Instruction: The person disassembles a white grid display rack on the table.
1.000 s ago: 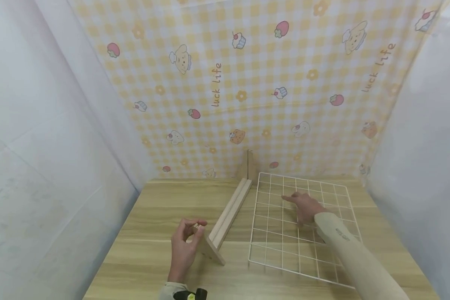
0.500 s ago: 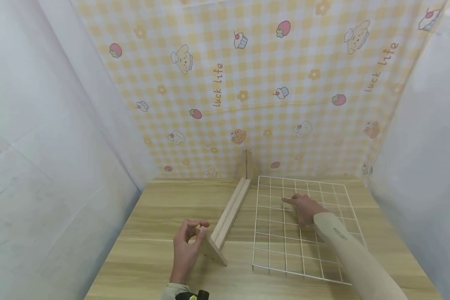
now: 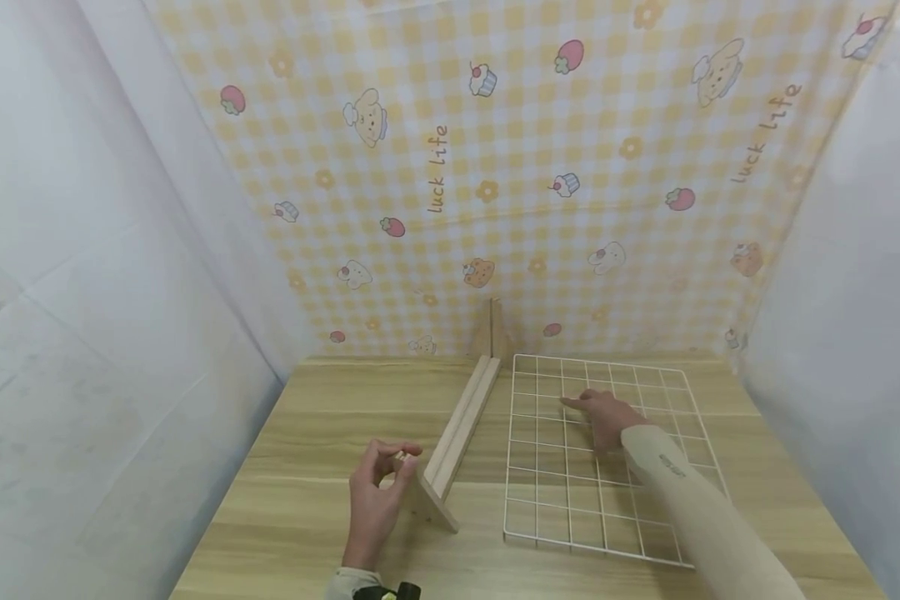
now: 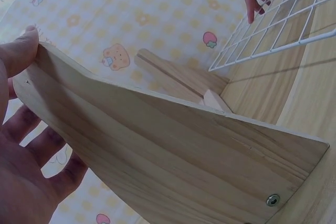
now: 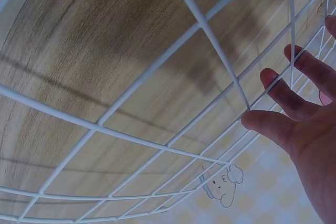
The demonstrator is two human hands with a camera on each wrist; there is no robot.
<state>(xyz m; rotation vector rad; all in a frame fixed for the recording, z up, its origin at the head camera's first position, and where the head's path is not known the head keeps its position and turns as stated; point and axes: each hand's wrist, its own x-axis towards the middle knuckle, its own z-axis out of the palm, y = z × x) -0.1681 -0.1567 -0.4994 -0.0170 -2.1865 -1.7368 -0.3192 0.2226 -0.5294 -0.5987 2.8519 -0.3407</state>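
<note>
My left hand [image 3: 372,502] pinches the top of a wooden end panel [image 4: 168,140] between thumb and fingers. That panel belongs to a pale wooden stand, whose long grooved bar [image 3: 457,429] runs back to a second upright panel [image 3: 491,329] with a slot down it. My right hand [image 3: 606,417] holds a white wire grid [image 3: 600,551] near its middle. In the right wrist view the thumb [image 5: 270,127] presses on a wire and the fingers reach past other wires. Shadows fall on the table below the grid, which lies roughly level to the right of the stand.
The wood-grain table [image 3: 322,400] carries both things. Behind it hangs a yellow checked cloth [image 3: 525,225] with cartoon prints, close to the stand's far panel. White sheets [image 3: 135,317] close off both sides. A metal fastener [image 4: 273,200] sits low in the near panel.
The wire grid has shifted lower in the head view, with its near edge swinging slightly, while the right hand keeps its hold. The left hand stays on the panel, nearly still.
</note>
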